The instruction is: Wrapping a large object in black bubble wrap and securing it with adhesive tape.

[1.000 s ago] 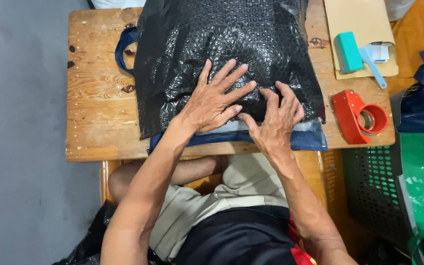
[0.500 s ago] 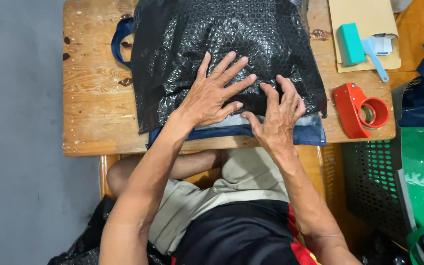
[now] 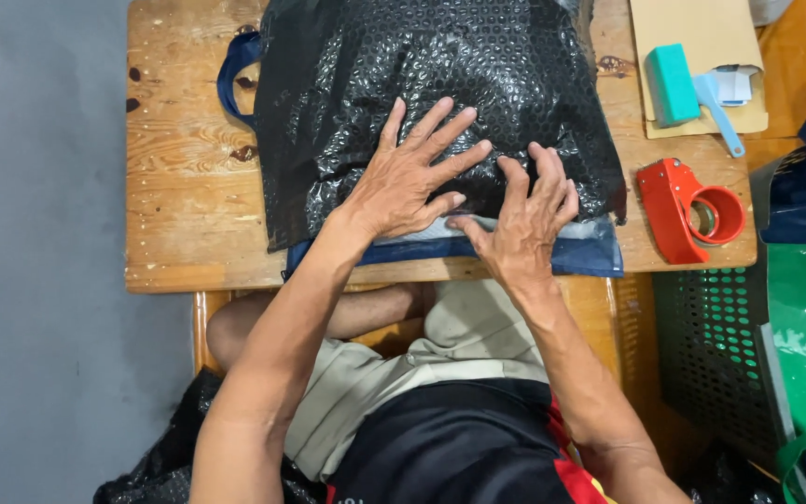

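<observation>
While both hands — left [image 3: 403, 182], right [image 3: 524, 210] — press flat on black bubble wrap [image 3: 440, 84], a red tape dispenser [image 3: 687, 210] lies beside.

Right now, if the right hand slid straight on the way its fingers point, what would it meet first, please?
The right hand points up the black bubble wrap it rests on; only more wrap lies ahead, as far as the view shows.

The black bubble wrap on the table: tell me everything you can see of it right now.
The black bubble wrap is a glossy plastic sheet covered in small round bubbles, crinkled and catching the light. It lies flat over a dark blue bag, whose handle shows at the sheet's left and whose bottom edge sticks out below it, on the wooden table. Its top runs out of view. The left hand presses flat on it with fingers spread; the right hand rests its fingertips on its lower edge.
</observation>
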